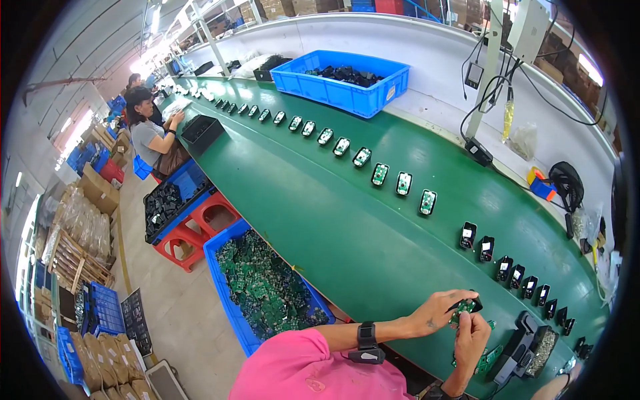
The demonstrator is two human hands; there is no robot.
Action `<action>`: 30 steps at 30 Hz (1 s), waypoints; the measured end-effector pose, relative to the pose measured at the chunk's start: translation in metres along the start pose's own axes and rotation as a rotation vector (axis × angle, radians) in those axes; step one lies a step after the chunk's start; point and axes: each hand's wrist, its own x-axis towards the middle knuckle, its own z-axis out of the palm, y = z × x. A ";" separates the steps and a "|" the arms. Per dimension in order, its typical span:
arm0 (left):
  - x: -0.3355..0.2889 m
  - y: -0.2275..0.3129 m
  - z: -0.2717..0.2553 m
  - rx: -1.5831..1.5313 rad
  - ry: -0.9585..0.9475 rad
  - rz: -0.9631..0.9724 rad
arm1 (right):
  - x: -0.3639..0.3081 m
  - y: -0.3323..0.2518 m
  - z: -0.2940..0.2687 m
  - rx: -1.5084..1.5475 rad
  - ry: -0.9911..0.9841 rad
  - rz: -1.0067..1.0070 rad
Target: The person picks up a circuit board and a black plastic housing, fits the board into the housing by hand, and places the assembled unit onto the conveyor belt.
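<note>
My left hand [437, 313] is closed around a small black plastic casing [475, 304] with a green circuit board [460, 311] at it, above the green workbench. My right hand [471, 339] meets it from below, its fingers pinched at the board's edge. Whether the board sits inside the casing or apart from it, I cannot tell. Loose green circuit boards [490, 360] lie on the bench beside my right hand. A black device [515, 350] stands just right of them, next to a tray of small metal parts [543, 351].
Casings with green boards [403, 183] line the green bench [320, 227]; black casings [503, 268] continue the row rightward. A blue bin of boards [213, 257] stands left below the bench edge. A blue crate [313, 87] sits behind. A co-worker [150, 127] sits far left; another person's arm [557, 387] shows lower right.
</note>
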 end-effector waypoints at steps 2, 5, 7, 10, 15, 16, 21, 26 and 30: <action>-0.001 -0.004 0.005 -0.081 0.049 0.033 | 0.000 0.001 0.001 -0.079 0.012 -0.025; -0.003 0.005 0.008 -0.177 0.114 -0.070 | 0.000 0.009 0.005 -0.120 0.135 -0.112; -0.002 0.012 0.005 -0.153 0.095 -0.123 | -0.001 0.009 0.009 -0.134 0.207 -0.199; 0.000 0.036 -0.006 -0.171 -0.018 -0.266 | 0.001 0.011 0.005 -0.115 0.192 -0.163; 0.007 0.032 -0.008 -0.176 -0.128 -0.237 | 0.000 0.001 0.004 -0.298 0.243 -0.225; 0.008 0.031 -0.017 -0.183 -0.145 -0.207 | 0.004 -0.008 0.008 -0.311 0.237 -0.268; 0.004 0.035 -0.034 -0.460 -0.160 -0.366 | 0.009 -0.015 0.021 -0.410 0.255 -0.319; 0.009 0.036 -0.016 -0.375 -0.073 -0.420 | 0.001 -0.027 0.013 -0.135 0.249 -0.123; -0.003 0.044 -0.011 -0.334 -0.023 -0.364 | -0.001 -0.026 0.012 -0.036 0.165 -0.283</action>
